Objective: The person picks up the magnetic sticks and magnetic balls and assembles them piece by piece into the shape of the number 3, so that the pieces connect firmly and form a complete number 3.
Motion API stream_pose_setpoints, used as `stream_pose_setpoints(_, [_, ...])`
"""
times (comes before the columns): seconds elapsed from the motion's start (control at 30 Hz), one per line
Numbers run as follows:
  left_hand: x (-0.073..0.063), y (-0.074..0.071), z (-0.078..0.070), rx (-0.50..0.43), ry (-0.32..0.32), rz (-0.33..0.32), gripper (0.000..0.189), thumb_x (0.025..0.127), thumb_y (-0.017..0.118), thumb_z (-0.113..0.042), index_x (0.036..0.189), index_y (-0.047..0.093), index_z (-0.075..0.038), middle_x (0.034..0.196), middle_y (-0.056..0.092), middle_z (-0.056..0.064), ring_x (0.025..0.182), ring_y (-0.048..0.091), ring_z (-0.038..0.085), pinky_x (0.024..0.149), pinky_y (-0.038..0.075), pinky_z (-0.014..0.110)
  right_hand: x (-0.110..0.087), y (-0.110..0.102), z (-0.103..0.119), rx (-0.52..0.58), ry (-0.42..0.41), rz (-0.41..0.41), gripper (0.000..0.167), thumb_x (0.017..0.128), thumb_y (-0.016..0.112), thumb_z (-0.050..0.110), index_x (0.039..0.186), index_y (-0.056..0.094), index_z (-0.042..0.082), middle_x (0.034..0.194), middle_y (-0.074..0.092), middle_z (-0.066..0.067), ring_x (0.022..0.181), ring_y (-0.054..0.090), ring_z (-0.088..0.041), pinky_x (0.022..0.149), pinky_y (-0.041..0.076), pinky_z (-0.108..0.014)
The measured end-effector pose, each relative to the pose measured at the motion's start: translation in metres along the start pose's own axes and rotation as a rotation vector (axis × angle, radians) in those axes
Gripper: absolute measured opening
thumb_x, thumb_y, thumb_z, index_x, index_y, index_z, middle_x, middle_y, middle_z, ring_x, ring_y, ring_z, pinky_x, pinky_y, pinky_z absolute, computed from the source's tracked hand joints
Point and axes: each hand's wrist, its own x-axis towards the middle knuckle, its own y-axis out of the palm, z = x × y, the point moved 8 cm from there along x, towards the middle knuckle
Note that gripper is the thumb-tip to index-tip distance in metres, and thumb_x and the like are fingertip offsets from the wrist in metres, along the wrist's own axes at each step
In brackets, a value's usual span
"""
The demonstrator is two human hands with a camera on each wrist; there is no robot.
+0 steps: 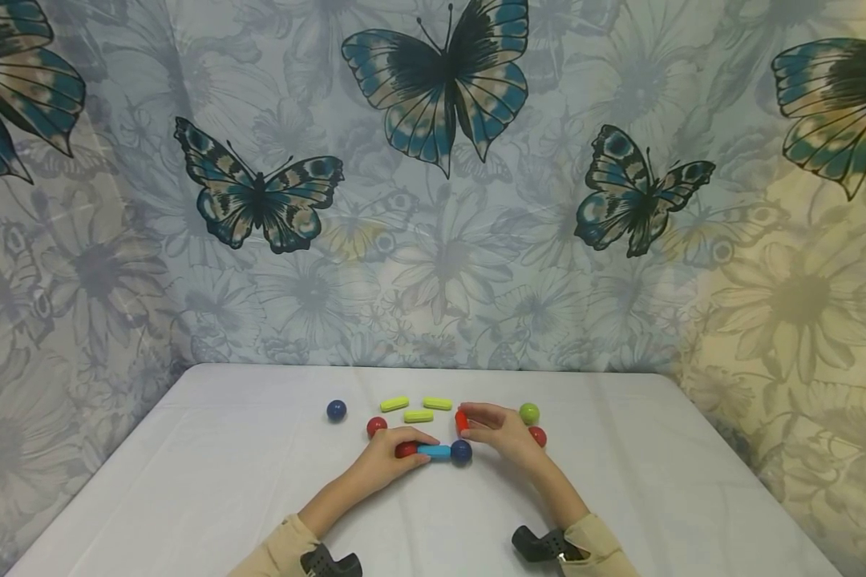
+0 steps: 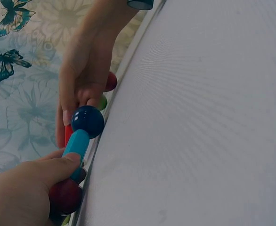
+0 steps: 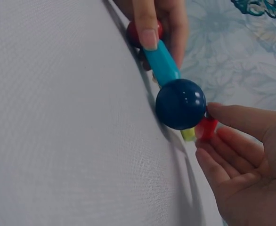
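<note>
My left hand (image 1: pixel 381 462) grips a light blue rod (image 1: pixel 437 452) between thumb and fingers. A red ball (image 1: pixel 406 450) sits at the rod's near-hand end, under the palm side. At the other end is a shiny dark blue ball (image 1: pixel 461 452). My right hand (image 1: pixel 507 437) pinches a short red rod (image 1: pixel 462 422) between thumb and fingertips, just behind the dark blue ball. In the right wrist view the red rod (image 3: pixel 207 128) is partly covered by the dark blue ball (image 3: pixel 181 104) and the thumb. The left wrist view shows the left thumb lying along the light blue rod (image 2: pixel 77 145).
Several yellow-green rods (image 1: pixel 418 417) lie behind the hands on the white table (image 1: pixel 188 481). Another dark blue ball (image 1: pixel 337 411) and a red ball (image 1: pixel 377 425) lie to the left. A green ball (image 1: pixel 529 413) and a red ball (image 1: pixel 538 436) sit beyond the right hand.
</note>
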Motion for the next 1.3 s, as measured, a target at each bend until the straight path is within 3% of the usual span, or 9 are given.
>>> stream_pose_setpoints(0.47, [-0.001, 0.0, -0.001, 0.003, 0.001, -0.004, 0.024, 0.089, 0.072, -0.023, 0.113, 0.072, -0.026, 0.111, 0.073, -0.011, 0.115, 0.062, 0.009, 0.102, 0.048, 0.025, -0.001, 0.003, -0.002, 0.005, 0.0, 0.019, 0.048, 0.088, 0.071, 0.015, 0.133, 0.058, 0.006, 0.138, 0.058, -0.015, 0.128, 0.056, -0.033, 0.104, 0.048, -0.042])
stream_pose_setpoints(1.0, [-0.001, 0.0, -0.002, -0.001, 0.001, -0.005, 0.024, 0.088, 0.072, -0.022, 0.113, 0.072, -0.025, 0.111, 0.073, -0.01, 0.113, 0.063, 0.008, 0.1, 0.048, 0.023, 0.001, 0.005, -0.005, 0.0, 0.009, -0.013, 0.047, 0.088, 0.073, 0.016, 0.132, 0.059, 0.006, 0.135, 0.061, -0.014, 0.128, 0.057, -0.03, 0.104, 0.048, -0.041])
stream_pose_setpoints(1.3, [-0.001, 0.0, -0.002, 0.001, 0.011, -0.01, 0.024, 0.089, 0.072, -0.022, 0.112, 0.072, -0.025, 0.11, 0.073, -0.009, 0.112, 0.063, 0.008, 0.1, 0.049, 0.023, 0.004, 0.006, -0.01, 0.055, 0.02, -0.001, 0.047, 0.088, 0.071, 0.015, 0.133, 0.059, 0.007, 0.138, 0.059, -0.013, 0.129, 0.056, -0.03, 0.107, 0.046, -0.043])
